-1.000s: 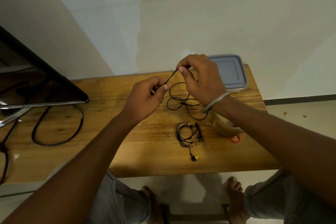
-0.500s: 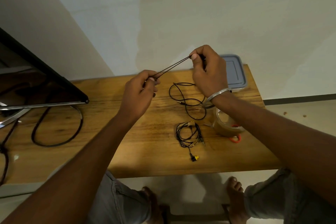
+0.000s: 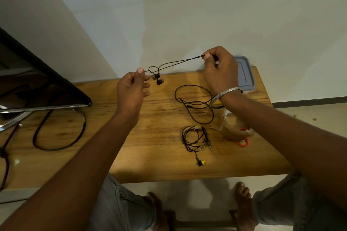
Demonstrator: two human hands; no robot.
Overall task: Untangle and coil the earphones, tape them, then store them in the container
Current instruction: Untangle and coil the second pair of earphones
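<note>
I hold black earphones [image 3: 180, 61] stretched in the air above the wooden table [image 3: 154, 137]. My left hand [image 3: 131, 90] pinches the cable at a small knot, and two earbuds [image 3: 158, 80] dangle just right of it. My right hand [image 3: 219, 69] pinches the other end of the taut strand, higher and to the right. The remaining cable [image 3: 195, 102] lies in loose loops on the table under my right wrist. A second, coiled earphone set [image 3: 196, 138] with a yellow tip lies nearer me. A grey lidded container [image 3: 246, 75] stands at the back right.
A roll of brown tape [image 3: 234, 127] sits under my right forearm, with an orange ring [image 3: 243, 142] beside it. A dark screen [image 3: 37, 84] on a stand and a thick black cable loop [image 3: 60, 129] occupy the table's left side. My knees and feet show below the front edge.
My hands have drawn farther apart, the left moving left and the right rising slightly. The strand between them has grown longer, and the knot and earbuds now show by my left hand.
</note>
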